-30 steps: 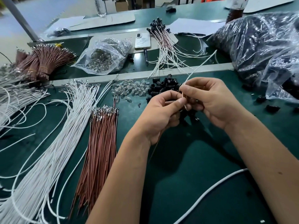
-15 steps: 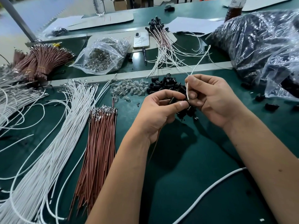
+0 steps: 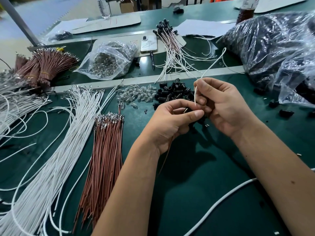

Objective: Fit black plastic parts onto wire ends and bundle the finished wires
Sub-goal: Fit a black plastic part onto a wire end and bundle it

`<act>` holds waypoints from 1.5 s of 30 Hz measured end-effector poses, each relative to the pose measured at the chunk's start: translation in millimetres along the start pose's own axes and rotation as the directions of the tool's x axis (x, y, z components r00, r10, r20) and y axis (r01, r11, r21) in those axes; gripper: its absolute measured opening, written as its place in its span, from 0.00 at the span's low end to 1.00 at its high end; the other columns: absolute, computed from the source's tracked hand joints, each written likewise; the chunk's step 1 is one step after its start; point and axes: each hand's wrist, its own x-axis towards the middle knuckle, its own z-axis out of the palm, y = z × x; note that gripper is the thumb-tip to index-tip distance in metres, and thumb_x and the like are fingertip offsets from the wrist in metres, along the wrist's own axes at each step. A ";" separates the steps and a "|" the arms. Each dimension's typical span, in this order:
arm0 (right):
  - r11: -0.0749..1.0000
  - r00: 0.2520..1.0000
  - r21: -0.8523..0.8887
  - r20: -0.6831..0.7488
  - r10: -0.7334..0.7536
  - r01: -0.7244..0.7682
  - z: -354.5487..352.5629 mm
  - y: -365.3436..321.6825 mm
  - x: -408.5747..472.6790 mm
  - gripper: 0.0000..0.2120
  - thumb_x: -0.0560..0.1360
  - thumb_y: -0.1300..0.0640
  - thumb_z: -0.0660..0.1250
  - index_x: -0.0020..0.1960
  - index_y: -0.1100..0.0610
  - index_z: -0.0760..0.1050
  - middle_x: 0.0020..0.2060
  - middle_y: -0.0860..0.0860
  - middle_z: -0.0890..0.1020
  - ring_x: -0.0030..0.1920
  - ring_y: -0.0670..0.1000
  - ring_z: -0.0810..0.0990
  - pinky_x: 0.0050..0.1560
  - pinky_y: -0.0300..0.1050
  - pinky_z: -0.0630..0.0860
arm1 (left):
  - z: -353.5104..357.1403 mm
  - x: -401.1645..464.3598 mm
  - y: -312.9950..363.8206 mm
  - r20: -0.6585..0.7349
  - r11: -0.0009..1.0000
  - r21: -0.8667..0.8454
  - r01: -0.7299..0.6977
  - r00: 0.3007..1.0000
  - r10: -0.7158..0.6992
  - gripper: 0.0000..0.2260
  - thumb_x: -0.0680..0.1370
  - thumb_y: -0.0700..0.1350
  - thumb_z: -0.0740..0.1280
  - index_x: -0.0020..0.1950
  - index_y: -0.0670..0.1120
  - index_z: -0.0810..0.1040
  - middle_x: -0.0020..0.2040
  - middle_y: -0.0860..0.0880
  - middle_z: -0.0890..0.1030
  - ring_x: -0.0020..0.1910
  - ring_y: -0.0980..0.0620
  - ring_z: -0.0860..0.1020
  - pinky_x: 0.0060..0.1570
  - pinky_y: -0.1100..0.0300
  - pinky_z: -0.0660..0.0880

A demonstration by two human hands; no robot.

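Pinching a white wire (image 3: pixel 195 94), the right hand (image 3: pixel 221 106) should steer its tip straight into the black plastic part (image 3: pixel 186 110) the left hand (image 3: pixel 170 123) grips steady.

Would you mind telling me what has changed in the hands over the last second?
The right hand has turned the white wire more upright, bringing its end down to the black part pinched in the left hand. Both hands keep their grips, and the wire bundles on the green mat stay put.
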 end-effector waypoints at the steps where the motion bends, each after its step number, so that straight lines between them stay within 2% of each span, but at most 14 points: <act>1: 1.000 1.000 0.000 -0.002 -0.004 0.004 0.3 0.4 0.0 0.07 0.75 0.58 0.71 0.47 0.62 0.77 0.35 0.51 0.74 0.32 0.47 0.68 0.27 0.35 0.66 | 0.0 0.1 -0.1 0.000 1.000 -0.003 0.000 1.000 0.000 0.04 0.74 0.36 0.73 0.43 0.43 0.80 0.43 0.42 0.79 0.24 0.58 0.62 0.24 0.68 0.61; 5: 1.000 1.000 -0.014 -0.012 0.000 0.000 0.6 1.8 0.6 0.09 0.73 0.57 0.72 0.48 0.61 0.78 0.35 0.52 0.74 0.32 0.46 0.69 0.26 0.34 0.66 | 0.0 2.8 0.0 -0.014 0.997 -0.073 -0.012 1.000 0.011 0.07 0.79 0.36 0.69 0.41 0.43 0.79 0.34 0.46 0.76 0.24 0.58 0.58 0.26 0.65 0.55; 10: 1.000 1.000 -0.004 -0.018 0.000 0.000 -1.3 0.7 0.8 0.07 0.74 0.58 0.72 0.46 0.61 0.78 0.36 0.51 0.75 0.32 0.46 0.69 0.27 0.35 0.66 | -1.2 2.0 2.3 -0.036 0.998 -0.050 -0.036 0.999 0.034 0.10 0.76 0.38 0.71 0.35 0.46 0.81 0.32 0.46 0.76 0.23 0.58 0.59 0.28 0.62 0.53; 15: 1.000 1.000 -0.012 -0.012 0.009 -0.009 -1.7 0.6 0.6 0.07 0.74 0.57 0.72 0.45 0.61 0.78 0.36 0.51 0.76 0.31 0.46 0.69 0.27 0.35 0.66 | -2.6 2.6 3.0 -0.143 0.997 0.000 -0.081 0.986 0.080 0.10 0.77 0.35 0.71 0.36 0.43 0.79 0.31 0.46 0.75 0.24 0.57 0.60 0.27 0.62 0.54; 20: 0.984 1.000 -0.177 0.026 -0.003 0.008 -0.2 2.9 -1.1 0.10 0.71 0.55 0.75 0.46 0.61 0.81 0.34 0.55 0.75 0.32 0.49 0.71 0.27 0.38 0.67 | -0.3 1.8 1.7 -0.199 0.988 0.107 -0.114 0.971 0.134 0.08 0.76 0.36 0.73 0.38 0.43 0.80 0.31 0.46 0.76 0.26 0.55 0.61 0.27 0.63 0.56; 23: 0.990 0.999 -0.138 0.007 -0.037 0.037 -2.9 -0.8 -0.1 0.08 0.73 0.56 0.73 0.47 0.60 0.79 0.35 0.55 0.77 0.33 0.49 0.73 0.28 0.38 0.67 | -1.0 0.5 3.7 -0.220 0.979 0.155 -0.134 0.961 0.167 0.04 0.77 0.38 0.73 0.42 0.43 0.83 0.35 0.44 0.77 0.26 0.56 0.63 0.27 0.66 0.60; 25: 0.996 0.999 -0.073 -0.005 -0.046 0.046 -5.1 -3.9 0.5 0.06 0.74 0.58 0.72 0.46 0.60 0.78 0.37 0.54 0.79 0.34 0.48 0.75 0.29 0.37 0.68 | -3.8 -0.4 5.7 -0.218 0.981 0.160 -0.113 0.965 0.147 0.03 0.78 0.38 0.71 0.47 0.44 0.84 0.40 0.42 0.77 0.30 0.55 0.67 0.32 0.65 0.65; 30: 0.997 0.997 -0.043 -0.040 -0.066 0.064 -4.9 -5.2 -0.3 0.05 0.73 0.61 0.72 0.47 0.61 0.78 0.38 0.55 0.83 0.35 0.48 0.79 0.30 0.36 0.71 | -5.8 -0.3 6.0 -0.191 0.987 0.126 -0.102 0.974 0.125 0.11 0.80 0.33 0.68 0.57 0.44 0.85 0.42 0.45 0.77 0.37 0.55 0.75 0.44 0.64 0.77; 34: 0.995 0.996 -0.054 -0.032 -0.088 0.086 -4.6 -7.9 -2.4 0.07 0.71 0.63 0.74 0.47 0.61 0.78 0.39 0.56 0.84 0.36 0.49 0.81 0.31 0.36 0.73 | -7.9 0.3 6.6 -0.200 0.983 0.108 -0.146 0.966 0.165 0.18 0.77 0.30 0.70 0.64 0.45 0.78 0.45 0.46 0.86 0.39 0.49 0.80 0.47 0.57 0.80; 37: 0.992 0.995 -0.074 0.016 -0.104 0.104 -4.0 -8.9 -3.7 0.06 0.71 0.62 0.74 0.46 0.60 0.78 0.39 0.56 0.84 0.35 0.50 0.82 0.30 0.37 0.73 | -8.0 -0.3 8.8 -0.197 0.982 0.077 -0.172 0.963 0.184 0.16 0.76 0.28 0.70 0.61 0.39 0.74 0.45 0.44 0.87 0.35 0.50 0.82 0.40 0.61 0.80; 39: 0.988 0.992 -0.095 0.043 -0.117 0.120 -3.4 -9.4 -4.3 0.06 0.72 0.62 0.74 0.46 0.61 0.78 0.39 0.56 0.84 0.35 0.50 0.82 0.30 0.38 0.72 | -7.8 -1.3 9.3 -0.177 0.980 0.082 -0.182 0.965 0.193 0.13 0.75 0.27 0.70 0.56 0.39 0.76 0.43 0.46 0.87 0.35 0.51 0.82 0.40 0.61 0.80; 42: 0.985 0.988 -0.100 0.068 -0.137 0.143 -3.2 -9.7 -4.9 0.05 0.73 0.63 0.74 0.46 0.60 0.78 0.40 0.57 0.84 0.36 0.50 0.81 0.30 0.39 0.71 | -7.6 -2.6 8.9 -0.147 0.972 0.106 -0.211 0.963 0.226 0.12 0.73 0.27 0.72 0.48 0.43 0.80 0.46 0.44 0.85 0.40 0.46 0.82 0.48 0.54 0.80; 45: 0.984 0.986 -0.083 0.075 -0.150 0.156 -3.4 -11.0 -5.5 0.04 0.73 0.63 0.73 0.45 0.60 0.79 0.41 0.58 0.83 0.38 0.51 0.79 0.30 0.40 0.71 | -7.3 -3.7 10.0 -0.147 0.968 0.098 -0.229 0.959 0.242 0.14 0.71 0.27 0.73 0.47 0.45 0.82 0.45 0.43 0.82 0.44 0.41 0.80 0.54 0.46 0.77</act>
